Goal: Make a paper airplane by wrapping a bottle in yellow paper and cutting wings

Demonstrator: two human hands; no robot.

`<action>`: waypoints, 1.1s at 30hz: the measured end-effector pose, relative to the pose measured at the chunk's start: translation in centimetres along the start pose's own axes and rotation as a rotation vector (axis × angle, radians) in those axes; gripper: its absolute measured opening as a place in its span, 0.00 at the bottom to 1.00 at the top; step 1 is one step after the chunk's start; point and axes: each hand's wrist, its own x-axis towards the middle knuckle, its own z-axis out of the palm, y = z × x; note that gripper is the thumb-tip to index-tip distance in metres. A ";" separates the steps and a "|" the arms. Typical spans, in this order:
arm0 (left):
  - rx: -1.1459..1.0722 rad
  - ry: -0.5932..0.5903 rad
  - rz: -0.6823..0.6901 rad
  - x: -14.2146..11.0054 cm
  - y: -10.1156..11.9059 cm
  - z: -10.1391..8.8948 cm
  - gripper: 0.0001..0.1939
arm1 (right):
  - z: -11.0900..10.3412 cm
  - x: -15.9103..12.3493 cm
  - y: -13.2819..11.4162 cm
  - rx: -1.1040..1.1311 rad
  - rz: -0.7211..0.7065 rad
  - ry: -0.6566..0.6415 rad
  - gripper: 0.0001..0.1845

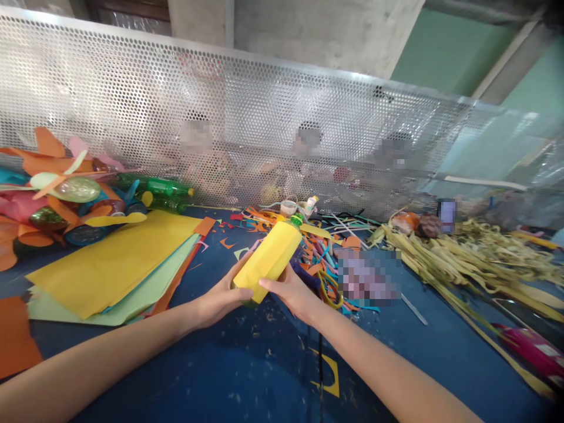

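Note:
Both hands hold a green plastic bottle (296, 220) wrapped in yellow paper (269, 255), raised over the blue table and tilted with its neck pointing away to the right. My left hand (227, 296) closes on the lower left side, thumb across the paper. My right hand (293, 291) grips the lower right side, its thumb also on the paper. The paper covers most of the bottle; the green neck and a bit of the base show. Just right of my right hand lie scissors with yellow and dark handles (330, 289) among colored paper scraps (315, 252).
At left lies a stack of colored paper sheets (127, 258), with paper-petaled bottle pieces (66, 188) and green bottles (165, 188) behind. Dried strips (476, 252) spread at right. A white glue bottle (311, 204) stands at the back, before a perforated metal screen (247, 117). A yellow offcut (330, 376) lies in front.

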 end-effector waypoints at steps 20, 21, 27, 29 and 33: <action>-0.136 -0.124 -0.115 0.5 0.5 -0.8 0.39 | -0.6 0.7 -1.9 0.116 0.039 0.122 0.20; -0.150 -0.110 -0.122 0.5 0.6 -0.7 0.38 | -0.7 0.8 -1.8 0.119 0.030 0.120 0.19; -0.195 0.004 -0.112 0.4 0.6 -0.2 0.34 | -0.8 0.8 -1.9 0.080 0.025 0.128 0.20; -0.177 -0.006 -0.116 0.3 0.6 0.0 0.34 | -0.7 0.8 -1.9 0.056 0.029 0.154 0.20; -0.044 0.064 -0.072 0.2 0.9 0.5 0.34 | -0.7 0.8 -2.0 0.057 0.042 0.154 0.19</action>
